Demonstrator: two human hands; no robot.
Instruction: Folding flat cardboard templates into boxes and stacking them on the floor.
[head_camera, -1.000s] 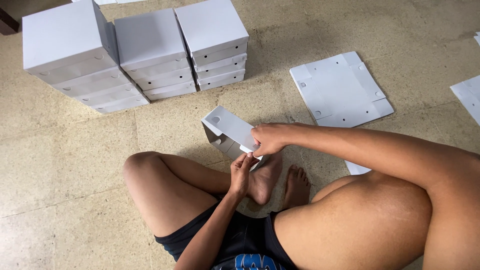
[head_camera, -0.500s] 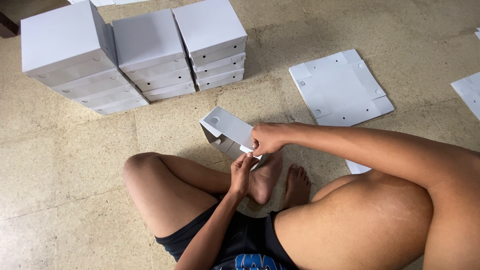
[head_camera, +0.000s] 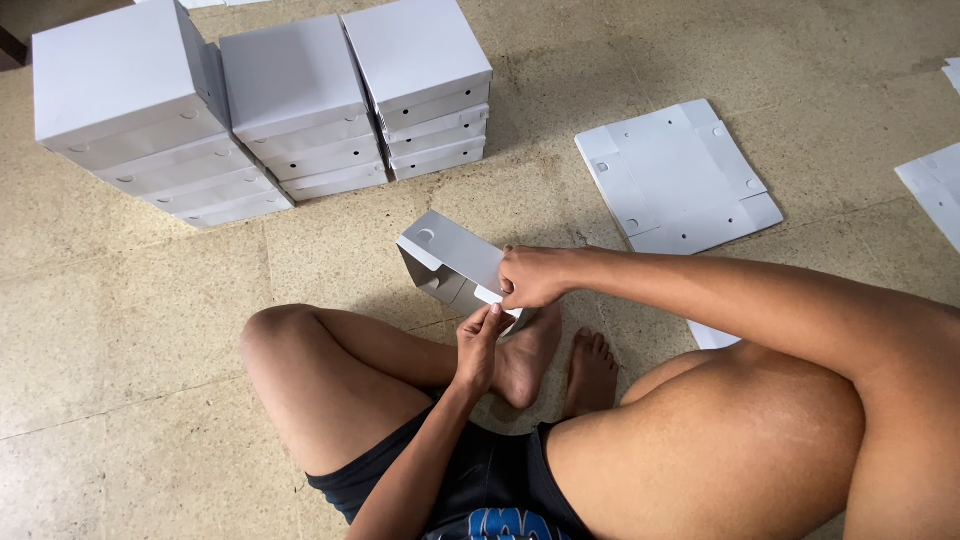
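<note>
My right hand (head_camera: 532, 277) is closed on the near end of a half-folded white box (head_camera: 452, 262), fingers curled over the top flap, and my left hand (head_camera: 478, 345) comes up from below with its fingertips pinching the same corner, so both hands meet on that one edge. I see the box held just above the floor (head_camera: 140, 330), in front of my crossed legs and bare feet, its open side tilted toward the left. Beyond it, three stacks of finished white boxes (head_camera: 290, 110) stand side by side at the top left. A flat unfolded sheet (head_camera: 675, 175) lies on the floor to the right, well apart, and another sheet (head_camera: 935, 190) shows at the right edge.
</note>
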